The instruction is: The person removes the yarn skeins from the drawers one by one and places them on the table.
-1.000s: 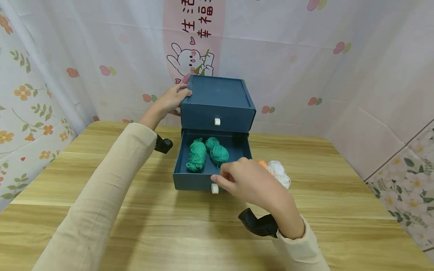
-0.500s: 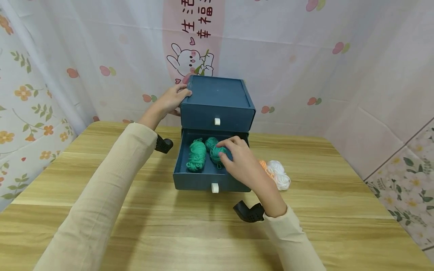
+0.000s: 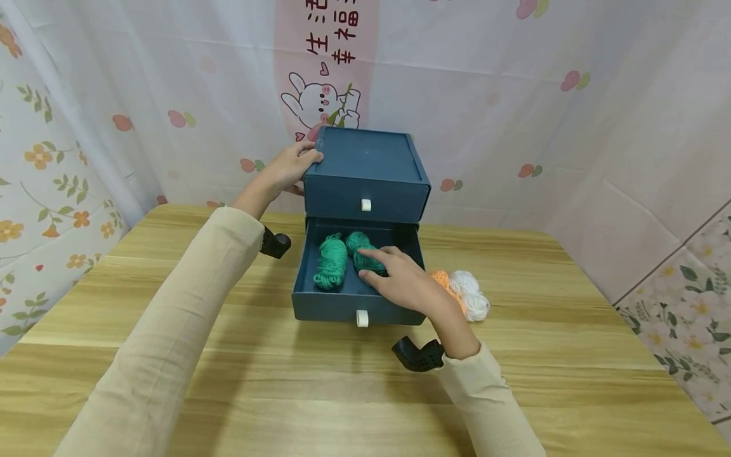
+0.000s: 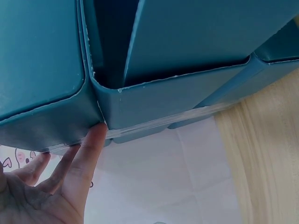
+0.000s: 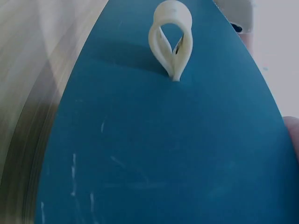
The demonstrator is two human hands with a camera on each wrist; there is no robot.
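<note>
A dark blue two-drawer cabinet (image 3: 365,152) stands at the back of the table. Its lower drawer (image 3: 328,307) is pulled out. Inside lie a long green yarn skein (image 3: 331,261) on the left and a second green yarn skein (image 3: 358,241) in the middle. My right hand (image 3: 405,279) reaches over the drawer front, thumb and forefinger around the near end of the middle skein, partly covering it. My left hand (image 3: 288,168) lies against the cabinet's upper left edge; in the left wrist view its fingers (image 4: 84,172) press outstretched on the wall.
Orange yarn (image 3: 447,284) and white yarn (image 3: 471,295) lie on the wooden table (image 3: 274,393) right of the drawer. White pulls (image 3: 362,318) stick out from the drawer fronts. A patterned curtain (image 3: 485,127) hangs close behind the cabinet.
My right hand has moved from near the lower drawer's pull, forward and into the drawer, then down onto the middle green skein. The left hand stays at the cabinet's edge.
</note>
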